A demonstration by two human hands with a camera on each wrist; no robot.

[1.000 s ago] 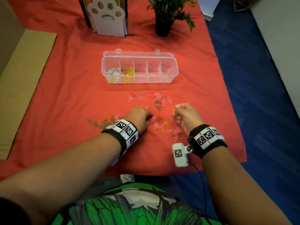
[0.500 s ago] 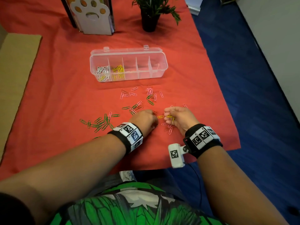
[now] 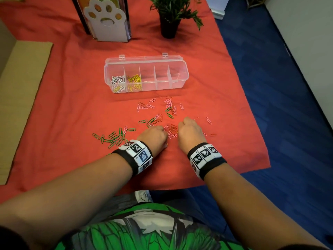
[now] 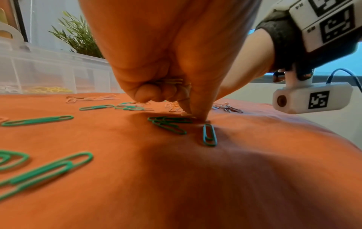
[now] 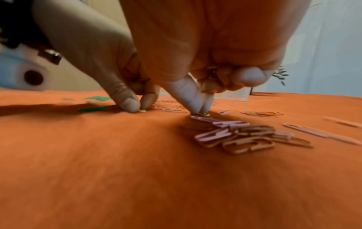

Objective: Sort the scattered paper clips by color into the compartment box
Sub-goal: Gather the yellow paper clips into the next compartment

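The clear compartment box (image 3: pixel 185 76) lies open on the red cloth, with white clips (image 3: pixel 118 82) in its leftmost cell and yellow clips (image 3: pixel 134 80) in the one beside it. Pink, red and green clips (image 3: pixel 115 137) are scattered in front of it. My left hand (image 4: pixel 192 115) keeps yellow clips (image 4: pixel 172 80) in its curled fingers while thumb and forefinger pinch a yellow clip (image 5: pixel 142 110) on the cloth. Close beside it, my right hand (image 5: pixel 202 112) pinches another yellow clip (image 5: pixel 204 114) between thumb and forefinger. Both hands (image 3: pixel 155 135) (image 3: pixel 187 129) show only their backs in the head view.
A heap of pink and red clips (image 5: pixel 235 134) lies just right of my right fingertips. A potted plant (image 3: pixel 170 18) and a paw-shaped holder (image 3: pixel 106 20) stand behind the box. Cardboard (image 3: pixel 19 91) lies left, the cloth's edge and blue floor (image 3: pixel 288 123) right.
Both hands have drawn together and lowered their fingertips onto the yellow clips that lay between them half a second ago. The head view has shifted slightly.
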